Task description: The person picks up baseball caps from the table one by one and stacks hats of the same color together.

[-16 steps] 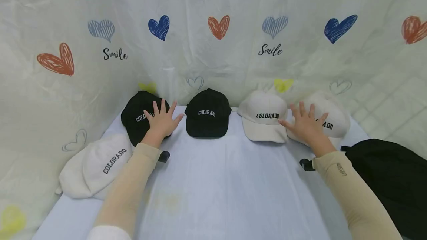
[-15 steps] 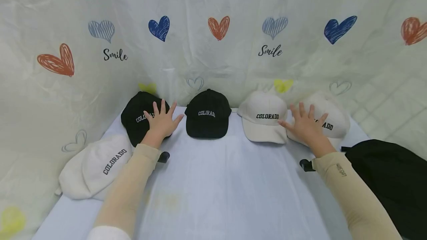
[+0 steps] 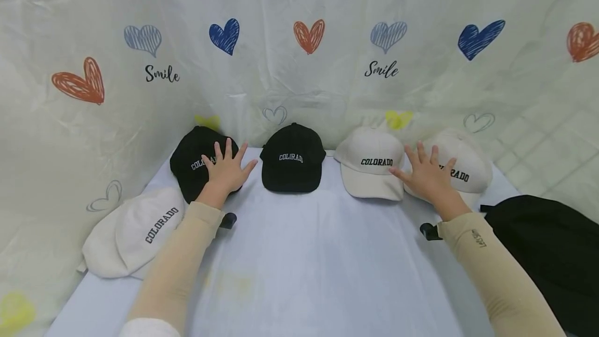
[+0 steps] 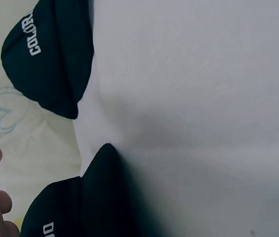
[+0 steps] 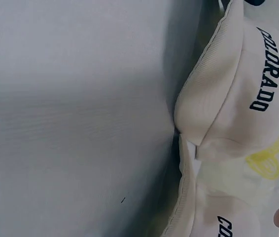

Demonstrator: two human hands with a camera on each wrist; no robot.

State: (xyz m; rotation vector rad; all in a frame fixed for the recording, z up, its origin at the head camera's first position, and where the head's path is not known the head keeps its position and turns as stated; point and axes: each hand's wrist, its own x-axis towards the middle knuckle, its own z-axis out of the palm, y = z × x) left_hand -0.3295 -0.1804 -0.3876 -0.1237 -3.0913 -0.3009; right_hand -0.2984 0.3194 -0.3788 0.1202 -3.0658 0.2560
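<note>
My left hand point(image 3: 225, 173) and right hand point(image 3: 428, 175), both wide, are over a black cap point(image 3: 193, 151) and a cream cap point(image 3: 469, 156) near the table's point(image 3: 323, 264) far edge; light touch seems best.

Head cam looks forward and down over the bench point(image 3: 318, 264); closer-in wrist cams share its black caps point(image 3: 194, 148) (left), white caps point(image 3: 372, 147) (right).

I get soft, even light in the head view, with faint sheen on the backdrop point(image 3: 304, 79) — both wrist feeds look dimmer, shadows pooling on the cloth point(image 5: 75, 113), one black brim point(image 4: 109, 197) blurry-edged.
</note>
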